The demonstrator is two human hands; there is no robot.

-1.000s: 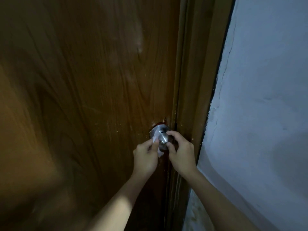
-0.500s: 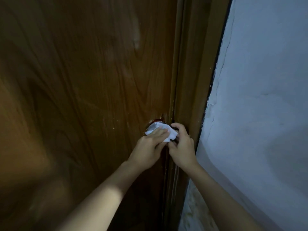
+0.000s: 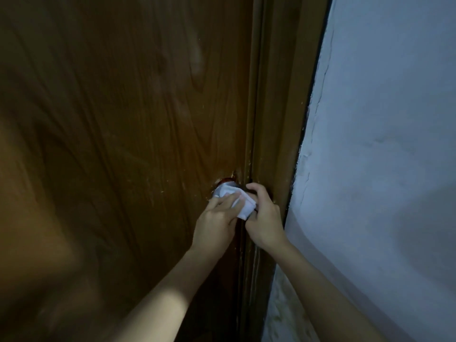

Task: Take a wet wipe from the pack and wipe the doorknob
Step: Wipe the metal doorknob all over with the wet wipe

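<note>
A round metal doorknob (image 3: 225, 188) sits near the right edge of a brown wooden door (image 3: 128, 134). A white wet wipe (image 3: 243, 205) lies over the front of the knob and hides most of it; only the knob's upper left rim shows. My left hand (image 3: 217, 222) presses the wipe onto the knob with its fingers. My right hand (image 3: 265, 218) curls around the knob's right side and touches the wipe's edge. The wipe pack is not in view.
A brown door frame (image 3: 276, 119) runs down just right of the knob. A pale blue-grey wall (image 3: 385, 169) with cracked plaster fills the right side, close to my right forearm.
The bare knob was visible a second ago with the wipe at its left. My left hand has since drawn the wipe over the knob's front and down to the right.
</note>
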